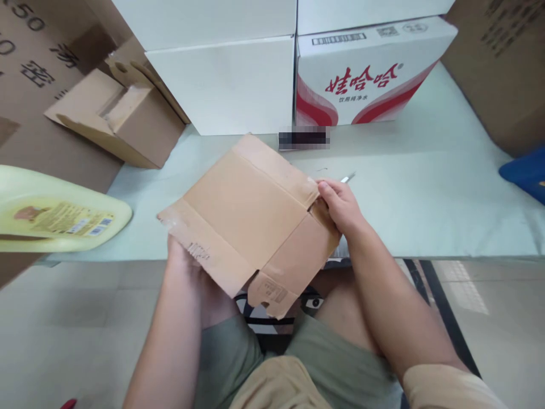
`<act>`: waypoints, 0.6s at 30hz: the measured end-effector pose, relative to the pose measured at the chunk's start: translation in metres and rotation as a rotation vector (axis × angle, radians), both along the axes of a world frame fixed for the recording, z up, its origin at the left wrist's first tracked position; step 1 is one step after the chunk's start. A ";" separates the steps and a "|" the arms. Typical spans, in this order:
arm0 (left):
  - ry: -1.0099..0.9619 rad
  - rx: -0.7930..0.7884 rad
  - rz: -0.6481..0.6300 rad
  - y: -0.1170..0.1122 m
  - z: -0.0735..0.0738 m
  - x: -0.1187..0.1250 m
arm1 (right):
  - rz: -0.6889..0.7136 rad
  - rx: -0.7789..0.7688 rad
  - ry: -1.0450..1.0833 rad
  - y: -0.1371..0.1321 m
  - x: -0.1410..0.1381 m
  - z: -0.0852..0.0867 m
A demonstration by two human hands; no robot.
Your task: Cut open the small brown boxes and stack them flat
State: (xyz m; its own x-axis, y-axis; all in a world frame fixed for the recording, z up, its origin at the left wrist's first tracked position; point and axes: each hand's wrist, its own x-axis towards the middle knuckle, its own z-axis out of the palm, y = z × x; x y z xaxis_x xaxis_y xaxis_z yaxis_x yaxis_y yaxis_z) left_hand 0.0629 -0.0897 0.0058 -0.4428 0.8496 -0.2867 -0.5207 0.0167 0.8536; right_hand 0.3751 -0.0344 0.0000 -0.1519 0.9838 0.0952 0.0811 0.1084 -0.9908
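A partly unfolded cardboard box (247, 204) is held tilted above my lap and the table's front edge. Its flaps are spread, and strips of clear tape cling to the left flap. My left hand (181, 250) grips that flap from below, with most of the fingers hidden behind the cardboard. At the right corner, my right hand (340, 207) is closed on the edge, thumb on top. Just beyond the right hand, a small pointed metal blade (348, 177) lies on the table, its other end hidden.
White cartons (225, 85), one with red print (353, 79), stand along the back. A folded brown box (140, 119) is at the left, near a yellow bottle (63, 213). A small dark box (303, 139) lies before the cartons on the green-covered table (426, 199). A blue object (528, 173) is far right.
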 end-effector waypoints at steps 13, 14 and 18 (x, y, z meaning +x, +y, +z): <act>-0.002 0.074 0.279 0.002 0.030 0.008 | -0.016 -0.351 0.144 0.008 -0.002 -0.006; 0.010 0.086 0.270 0.003 0.032 0.009 | -0.017 -0.370 0.176 0.007 -0.004 -0.005; 0.015 0.207 0.079 0.011 0.039 0.011 | -0.201 -0.328 0.292 0.013 -0.010 -0.008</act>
State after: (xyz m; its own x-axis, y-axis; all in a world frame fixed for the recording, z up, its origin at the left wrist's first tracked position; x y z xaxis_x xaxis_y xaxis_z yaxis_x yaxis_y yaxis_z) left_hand 0.0739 -0.0791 0.0450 -0.5133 0.8521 -0.1024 -0.5008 -0.2005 0.8420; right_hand 0.3647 -0.0219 -0.0076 0.0310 0.9763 -0.2143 -0.2179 -0.2026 -0.9547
